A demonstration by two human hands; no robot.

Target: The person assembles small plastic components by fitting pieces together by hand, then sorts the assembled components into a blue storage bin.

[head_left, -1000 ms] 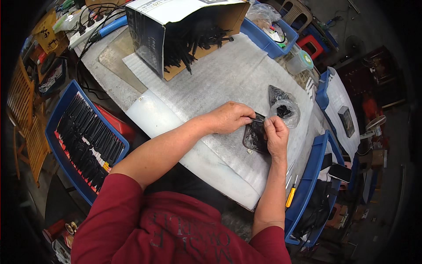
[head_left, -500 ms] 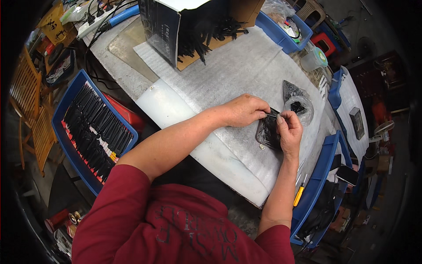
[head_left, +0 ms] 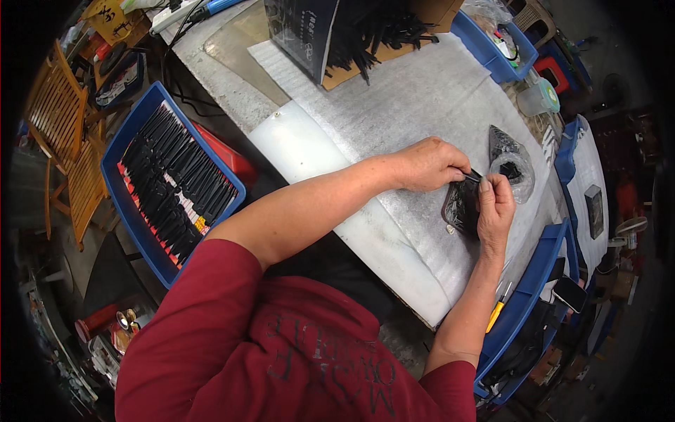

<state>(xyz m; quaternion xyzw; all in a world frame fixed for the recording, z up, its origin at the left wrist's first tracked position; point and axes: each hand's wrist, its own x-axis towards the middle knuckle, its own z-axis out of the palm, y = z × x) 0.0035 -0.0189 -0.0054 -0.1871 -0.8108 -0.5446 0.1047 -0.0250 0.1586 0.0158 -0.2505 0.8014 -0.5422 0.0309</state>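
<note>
Both my hands meet over the right part of the foam-covered table, with a thin black strip-like part (head_left: 475, 175) between them. My left hand (head_left: 430, 164) pinches one end between thumb and fingers. At the other end, my right hand (head_left: 496, 205) is closed on it with thumb and fingertips. Just below the hands lies a dark shallow tray (head_left: 460, 206) with small shiny contents, partly hidden by my right hand. A clear plastic bag (head_left: 522, 184) with black pieces inside sits beyond my right hand. The part's exact kind is too small to make out.
A dark carton (head_left: 299, 35) full of long black parts stands at the far side. Blue bins (head_left: 104, 165) flank the table; the left one holds rows of black parts. A yellow-handled screwdriver (head_left: 495, 316) lies by the right bin. A lidded tub (head_left: 540, 98) stands far right.
The whole view has shifted, so the table and bins appear farther right. My hands stay together over the dark tray, still holding the thin black part.
</note>
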